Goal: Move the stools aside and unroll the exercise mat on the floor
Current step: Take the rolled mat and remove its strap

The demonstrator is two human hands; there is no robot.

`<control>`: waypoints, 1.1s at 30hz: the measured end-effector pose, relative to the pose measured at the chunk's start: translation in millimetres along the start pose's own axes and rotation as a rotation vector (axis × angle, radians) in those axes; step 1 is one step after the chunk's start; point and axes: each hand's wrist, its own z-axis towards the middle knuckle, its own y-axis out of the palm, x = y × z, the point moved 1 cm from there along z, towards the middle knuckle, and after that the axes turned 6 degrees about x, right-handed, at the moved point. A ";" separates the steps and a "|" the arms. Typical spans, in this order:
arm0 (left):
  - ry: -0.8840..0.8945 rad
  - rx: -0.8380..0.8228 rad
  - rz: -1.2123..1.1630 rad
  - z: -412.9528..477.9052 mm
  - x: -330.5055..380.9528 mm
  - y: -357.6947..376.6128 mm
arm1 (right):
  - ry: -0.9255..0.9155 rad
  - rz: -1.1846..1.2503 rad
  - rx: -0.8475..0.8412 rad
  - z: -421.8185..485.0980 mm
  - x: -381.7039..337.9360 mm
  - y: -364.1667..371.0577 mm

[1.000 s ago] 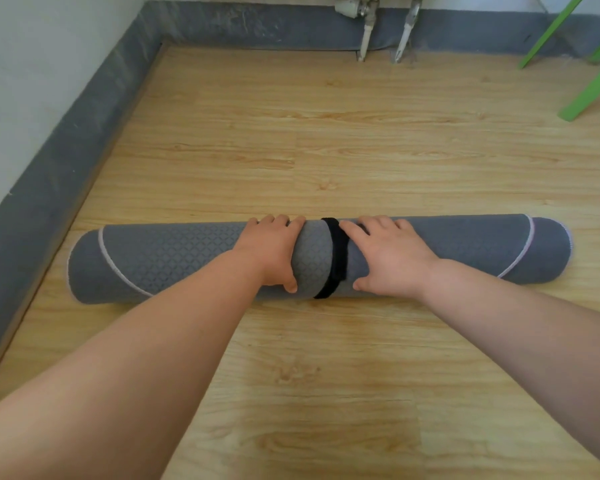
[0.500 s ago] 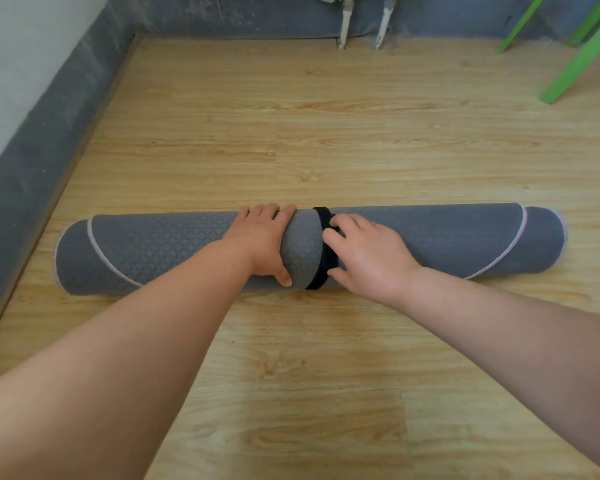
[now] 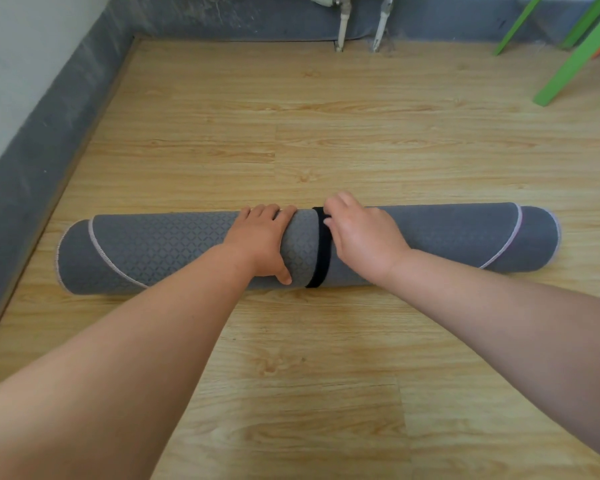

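Two bare forearms reach in from 7 and 4 o'clock over a light wood-grain plank floor (image 3: 312,358). Their hands meet at the middle of the view.

The left hand (image 3: 262,242) grasps a rolled grey exercise mat (image 3: 160,251) with a diamond-embossed surface and pale stitched edging. Its fingers curl over the top of the roll and its thumb presses the near side.

Just to the right, touching the same roll, the right hand (image 3: 364,237) is bent at the knuckles. Its fingertips pinch a narrow black fabric strap (image 3: 321,261) where the strap crosses the top of the roll. The strap wraps once around the middle of the mat, between the two hands.

The mat lies on the floor fully rolled, running from 9 to 3 o'clock. Its left end is near a dark grey painted skirting band (image 3: 32,174) that runs along the white wall at 9 to 11 o'clock.

Beyond the mat is bare plank floor. At 12 o'clock two white metal pipes (image 3: 343,26) rise from the floor against the far grey band. At 1 to 2 o'clock slanted bright green stool legs (image 3: 575,60) stand on the floor, well apart from the mat.
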 end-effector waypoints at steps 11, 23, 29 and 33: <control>0.025 0.076 0.006 -14.4 5.0 6.3 | 0.708 0.593 -0.075 60.4 52.8 15.8; 0.009 -0.008 0.002 -1.5 2.1 -2.4 | 0.170 0.217 0.028 8.5 10.3 14.4; 0.047 -0.002 0.108 -8.3 6.8 -1.2 | 0.397 0.255 -0.188 46.2 36.7 36.1; 0.009 -0.035 0.032 -7.1 7.5 -5.5 | 0.511 0.300 -0.398 65.2 39.0 46.5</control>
